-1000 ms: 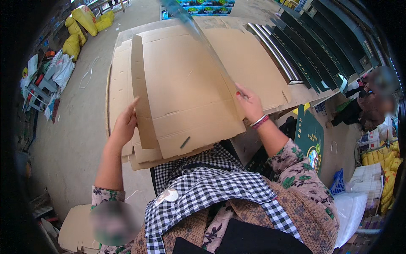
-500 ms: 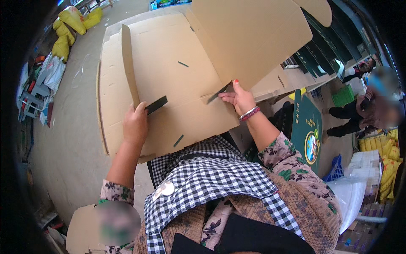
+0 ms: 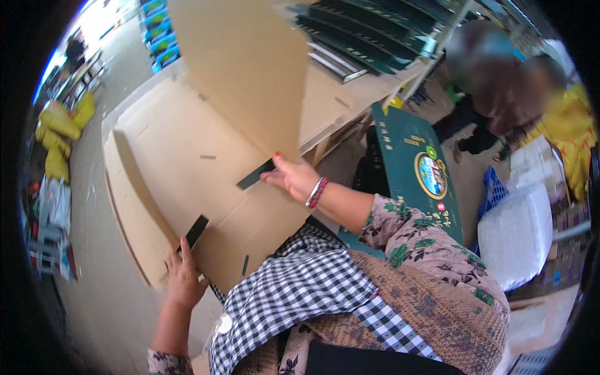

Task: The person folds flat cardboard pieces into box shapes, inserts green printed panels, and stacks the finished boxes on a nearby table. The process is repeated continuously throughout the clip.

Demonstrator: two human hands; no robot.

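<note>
R hand (image 3: 299, 181) meets the dark-green tab (image 3: 253, 175) by the carton (image 3: 178, 144)'s raised panel (image 3: 244, 69); can't tell if it's pinched. L hand (image 3: 184, 275), thumb apart, touches the side flap (image 3: 139, 181), prob. to brace it. Carton's open atop the worktable (image 3: 384, 89).

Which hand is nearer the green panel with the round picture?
Right: the right hand is left of the green panel, by the raised cardboard flap; the left hand is farther left.

Glare whitens the upper left; the raised cardboard panel (image 3: 244, 69) blurs.
</note>
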